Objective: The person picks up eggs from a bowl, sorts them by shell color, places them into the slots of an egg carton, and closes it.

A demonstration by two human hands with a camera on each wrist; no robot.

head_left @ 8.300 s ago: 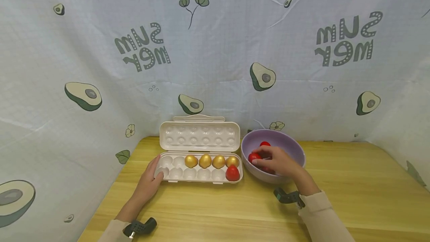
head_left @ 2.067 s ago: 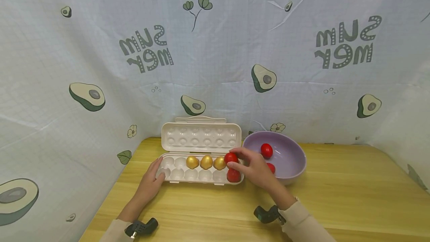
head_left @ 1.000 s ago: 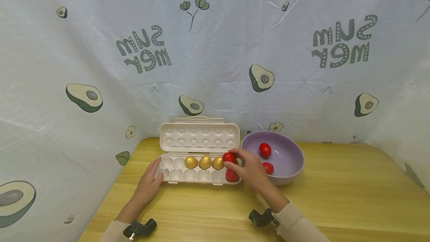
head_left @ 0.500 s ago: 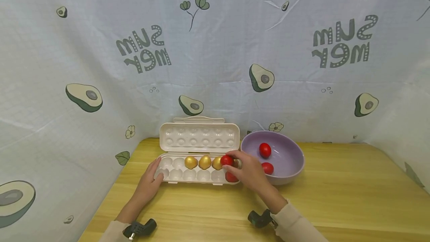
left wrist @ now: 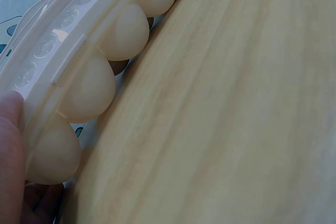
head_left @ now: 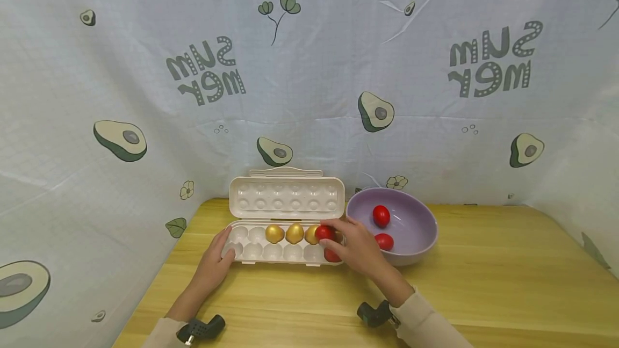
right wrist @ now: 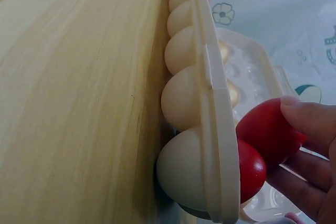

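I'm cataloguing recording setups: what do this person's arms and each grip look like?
The left sleeve and right sleeve are beige. Each wrist carries a black, angled device: left device, right device, each with a small metallic piece. The left grip and right grip are ungloved. No cables or lettering can be made out.

the person's left hand (head_left: 215, 259) and right hand (head_left: 357, 245), bare; left sleeve (head_left: 166, 335) and right sleeve (head_left: 425, 321), plain beige. at the wrists, left camera unit (head_left: 208, 328) and right camera unit (head_left: 373, 314), both black, elbow-shaped, round-ended, with small silvery metal fittings.
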